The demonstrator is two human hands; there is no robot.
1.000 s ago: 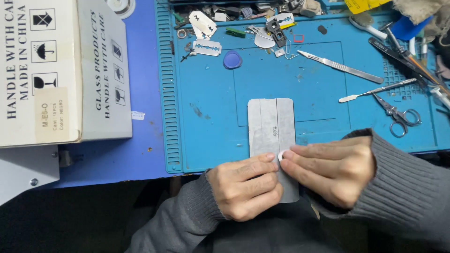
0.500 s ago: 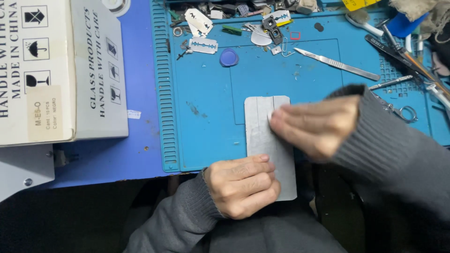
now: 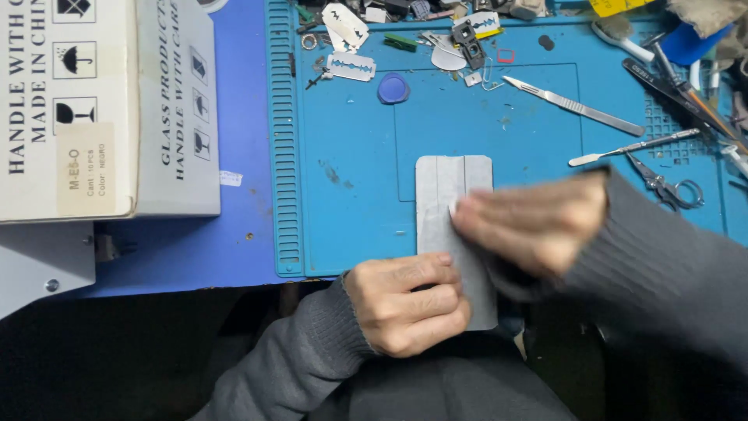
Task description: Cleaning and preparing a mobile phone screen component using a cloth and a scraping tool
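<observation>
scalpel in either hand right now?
No. The scalpel lies on the blue mat, while the left hand and right hand are both on the grey flat panel.

1 grey panel (image 3: 452,187), 2 boxes (image 3: 66,109), 1 scalpel (image 3: 573,105), 1 scissors (image 3: 666,183).
</observation>
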